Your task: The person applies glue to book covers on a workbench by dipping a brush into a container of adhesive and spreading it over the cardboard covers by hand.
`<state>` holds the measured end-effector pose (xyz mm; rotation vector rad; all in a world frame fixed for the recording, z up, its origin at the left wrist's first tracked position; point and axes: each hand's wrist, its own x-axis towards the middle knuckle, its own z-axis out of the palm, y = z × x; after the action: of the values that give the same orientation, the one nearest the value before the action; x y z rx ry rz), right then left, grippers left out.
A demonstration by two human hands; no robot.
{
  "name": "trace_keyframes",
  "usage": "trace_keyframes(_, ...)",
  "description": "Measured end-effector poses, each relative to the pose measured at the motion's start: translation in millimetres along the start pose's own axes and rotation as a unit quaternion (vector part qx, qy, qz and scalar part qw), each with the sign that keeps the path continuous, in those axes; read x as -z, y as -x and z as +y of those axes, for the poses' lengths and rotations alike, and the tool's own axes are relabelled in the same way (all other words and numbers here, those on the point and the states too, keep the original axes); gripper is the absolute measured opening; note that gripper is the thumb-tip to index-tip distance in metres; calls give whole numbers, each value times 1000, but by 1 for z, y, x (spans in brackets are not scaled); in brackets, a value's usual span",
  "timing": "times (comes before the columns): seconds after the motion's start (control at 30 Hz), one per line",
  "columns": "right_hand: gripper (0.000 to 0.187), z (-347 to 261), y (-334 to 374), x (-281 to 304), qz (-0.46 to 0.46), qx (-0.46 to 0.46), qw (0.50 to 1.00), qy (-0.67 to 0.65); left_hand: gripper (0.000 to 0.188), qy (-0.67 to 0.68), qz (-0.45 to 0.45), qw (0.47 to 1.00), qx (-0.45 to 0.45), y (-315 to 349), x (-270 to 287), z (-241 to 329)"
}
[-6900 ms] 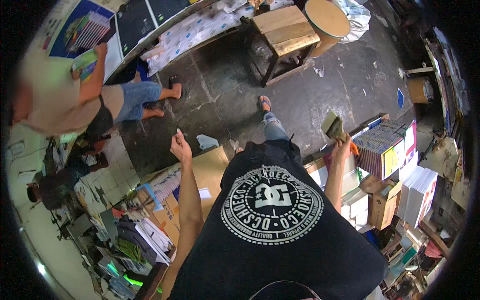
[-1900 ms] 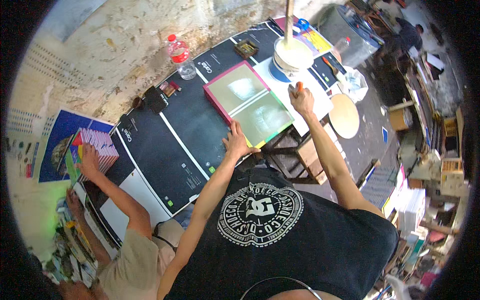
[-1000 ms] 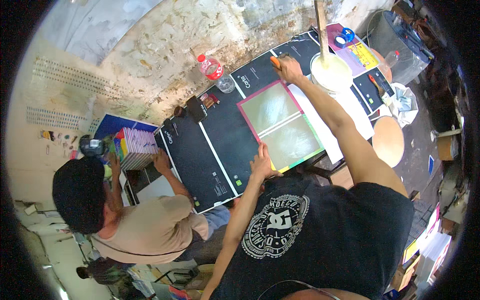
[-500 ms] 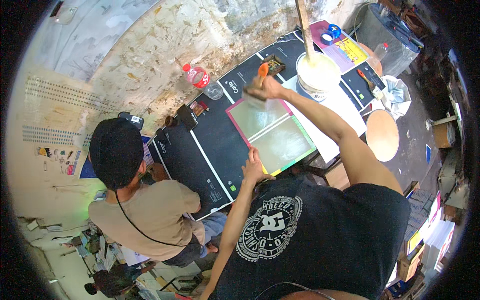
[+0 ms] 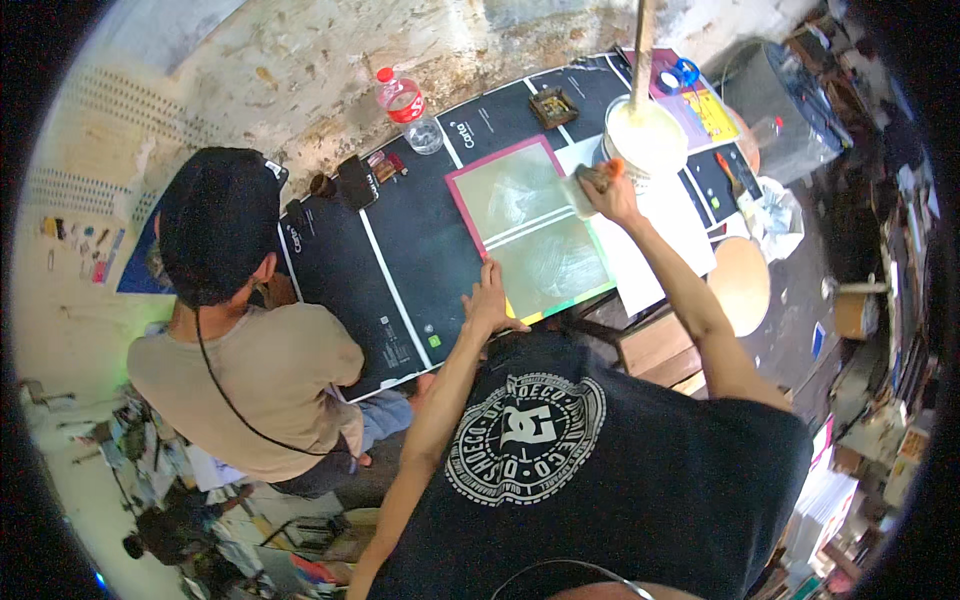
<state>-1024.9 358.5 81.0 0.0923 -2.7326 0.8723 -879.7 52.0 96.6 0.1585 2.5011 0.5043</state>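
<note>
My right hand (image 5: 610,192) is closed round a wide paint brush (image 5: 578,196) with an orange handle. Its bristles rest at the right edge of a sheet (image 5: 535,275) bearing two grey-green boards, parted by white strips and framed by a pink, yellow and green border. Wet, streaky swirls shine on both boards. At the sheet's lower left corner lies my left hand (image 5: 487,303), open, fingers spread against the edge. Just beyond my right hand stands a white bucket (image 5: 650,140) of pale, creamy paste, with a wooden stick (image 5: 642,60) upright in it.
Black printed sheeting (image 5: 400,235) covers the table. A plastic bottle (image 5: 408,110), a small tray (image 5: 553,107), a blue tape roll (image 5: 683,72), another orange-handled brush (image 5: 730,172) and white paper (image 5: 680,235) lie about. A person in a tan shirt (image 5: 250,385) sits at the left.
My right hand and the brush have moved from the sheet's far edge rightward and nearer, to its right edge. My left hand keeps its place at the corner. The whole view has shifted slightly.
</note>
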Motion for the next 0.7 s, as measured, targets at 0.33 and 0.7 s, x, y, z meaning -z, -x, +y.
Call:
trace_keyframes(0.33, 35, -34, 68, -65, 17, 72, 990, -117, 151, -48, -22, 999, -11, 9, 8, 1)
trace_keyframes(0.7, 29, -159, 126, -16, 14, -41, 992, -117, 155, -30, 29, 998, -54, 9, -3, -18)
